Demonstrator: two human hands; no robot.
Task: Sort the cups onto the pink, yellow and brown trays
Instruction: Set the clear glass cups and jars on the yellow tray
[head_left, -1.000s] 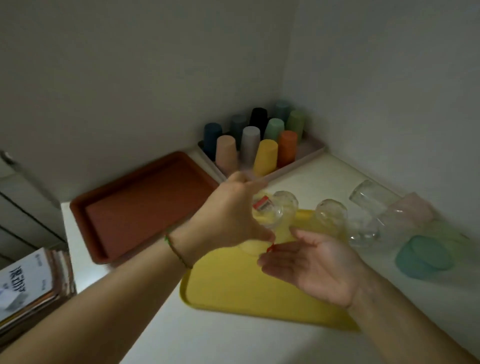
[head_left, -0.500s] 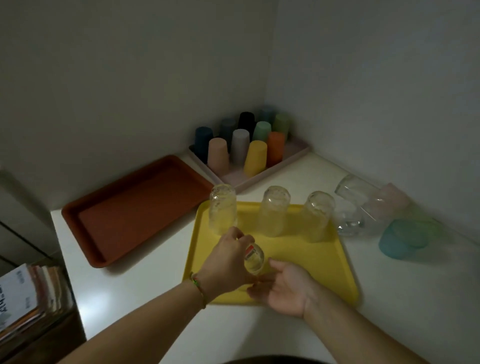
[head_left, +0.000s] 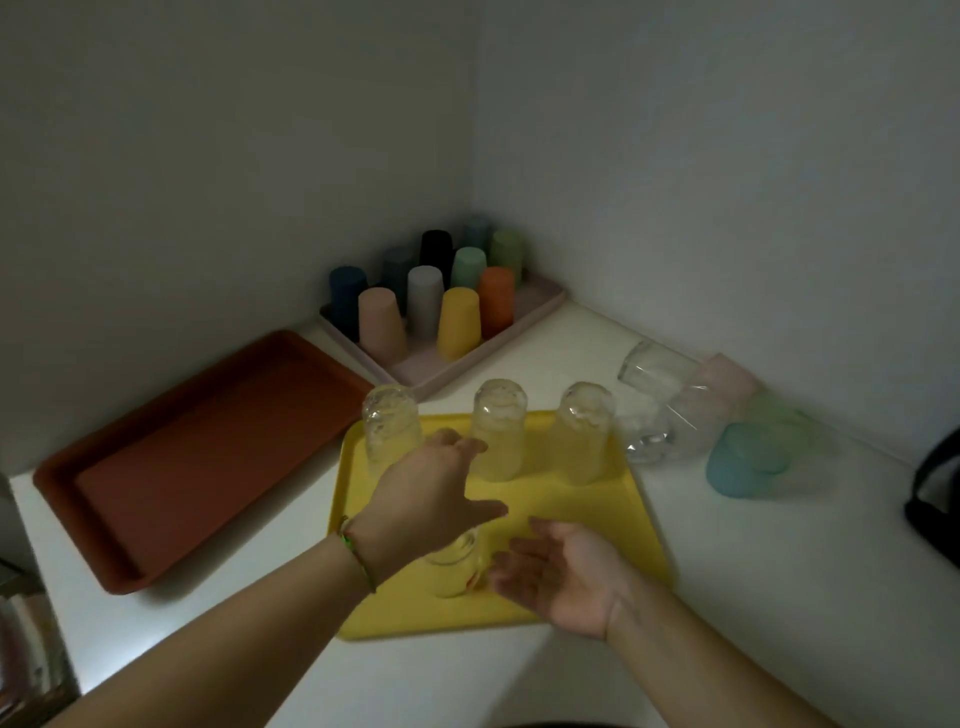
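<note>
Three clear glasses (head_left: 497, 428) stand upside down along the far side of the yellow tray (head_left: 613, 514). A fourth clear glass (head_left: 454, 569) stands on the tray's near part, half hidden under my left hand (head_left: 426, 499), which hovers just above it with fingers spread. My right hand (head_left: 563, 577) lies palm up beside that glass, open and holding nothing. The brown tray (head_left: 171, 457) at the left holds no cups. The pink tray (head_left: 524, 317) in the corner carries several coloured cups, upside down.
To the right of the yellow tray, clear glasses (head_left: 649, 405) and frosted pink, green and blue cups (head_left: 745, 460) lie on their sides against the wall. A dark bag strap (head_left: 935, 499) sits at the right edge. Stacked papers (head_left: 26, 654) are at the lower left.
My left hand set the small clear glass down on the near part of the yellow tray and let go, lifting off it. My right hand stayed beside it, palm up.
</note>
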